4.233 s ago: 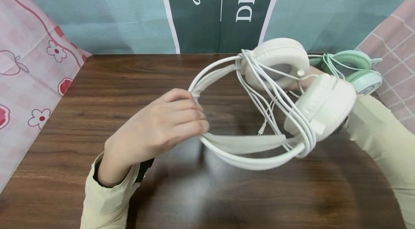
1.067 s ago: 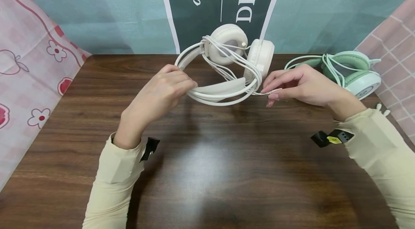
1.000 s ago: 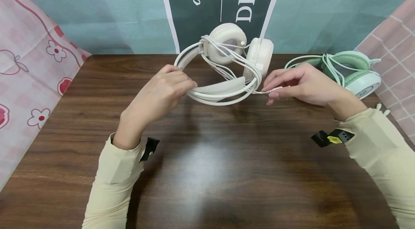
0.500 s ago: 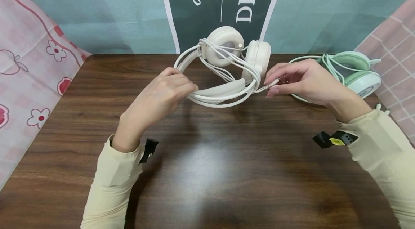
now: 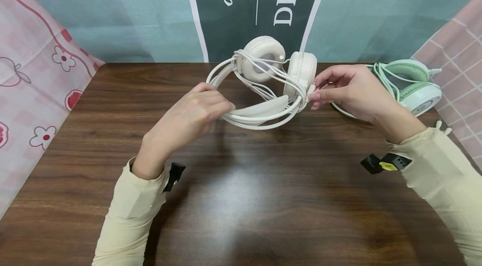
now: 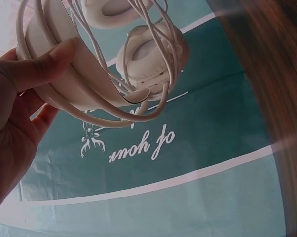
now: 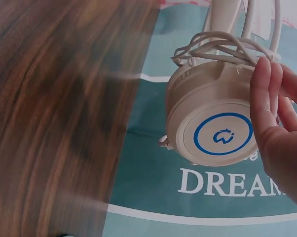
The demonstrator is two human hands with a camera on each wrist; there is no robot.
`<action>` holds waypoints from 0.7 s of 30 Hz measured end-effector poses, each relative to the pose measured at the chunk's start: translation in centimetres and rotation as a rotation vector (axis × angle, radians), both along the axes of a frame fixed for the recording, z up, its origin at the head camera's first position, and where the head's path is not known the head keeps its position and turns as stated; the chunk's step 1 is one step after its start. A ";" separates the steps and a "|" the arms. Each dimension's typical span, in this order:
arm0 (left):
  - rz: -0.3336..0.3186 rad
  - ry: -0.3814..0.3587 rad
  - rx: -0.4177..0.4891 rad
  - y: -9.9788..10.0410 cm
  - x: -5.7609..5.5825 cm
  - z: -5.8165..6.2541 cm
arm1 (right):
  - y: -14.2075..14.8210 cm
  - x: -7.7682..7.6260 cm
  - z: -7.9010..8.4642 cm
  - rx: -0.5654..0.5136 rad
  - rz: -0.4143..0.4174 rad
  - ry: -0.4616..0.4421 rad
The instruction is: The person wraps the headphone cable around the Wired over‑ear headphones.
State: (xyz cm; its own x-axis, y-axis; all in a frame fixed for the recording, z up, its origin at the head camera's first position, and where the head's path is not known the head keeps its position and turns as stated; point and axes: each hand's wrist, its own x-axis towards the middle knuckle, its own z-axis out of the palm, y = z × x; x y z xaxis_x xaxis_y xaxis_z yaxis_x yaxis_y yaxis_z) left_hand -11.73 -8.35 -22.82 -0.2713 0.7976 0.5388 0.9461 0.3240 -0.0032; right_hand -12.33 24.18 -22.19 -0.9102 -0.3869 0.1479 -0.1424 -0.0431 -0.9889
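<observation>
White over-ear headphones [image 5: 301,71] are held above the table, their white cable wound several times around the frame and ear cups. My left hand [image 5: 188,113] grips the headband [image 5: 260,111] at its top, thumb on the inner pad in the left wrist view. The thumb and fingers of my right hand [image 5: 357,92] pinch the white plug end [image 5: 311,89] of the cable, against the wound strands beside the nearer ear cup. In the right wrist view that ear cup [image 7: 212,103] shows a blue ring and logo; part of the right hand's grip is hidden there.
Green headphones [image 5: 410,84] with their own wound cable lie at the table's back right, just behind my right hand. A blue-green cloth [image 5: 143,15] hangs along the back edge. Patterned pink cloths flank the brown wooden table [image 5: 233,207] on both sides.
The white headphones, first large and close to the right, moved back and left. My right hand took the cable's plug end, then brought it left against the wound strands by the ear cup.
</observation>
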 end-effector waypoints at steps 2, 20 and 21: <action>-0.011 -0.004 0.001 0.0 0.0 -0.1 | -0.1 0.0 -0.3 -0.072 0.003 -0.026; -0.066 -0.037 -0.019 0.6 -0.5 -1.2 | 0.0 -0.8 -0.9 -0.104 -0.041 -0.303; -0.072 -0.043 -0.021 0.6 -0.7 -1.4 | 0.0 -0.8 -0.9 -0.077 -0.059 -0.332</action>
State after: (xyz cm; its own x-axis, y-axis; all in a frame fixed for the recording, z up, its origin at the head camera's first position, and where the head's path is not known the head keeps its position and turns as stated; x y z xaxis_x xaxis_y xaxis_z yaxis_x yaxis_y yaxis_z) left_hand -12.41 -7.77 -24.25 -0.2351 0.8270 0.5107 0.9663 0.2553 0.0314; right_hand -13.12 24.17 -23.11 -0.9339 -0.3315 -0.1337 0.1825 -0.1208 -0.9758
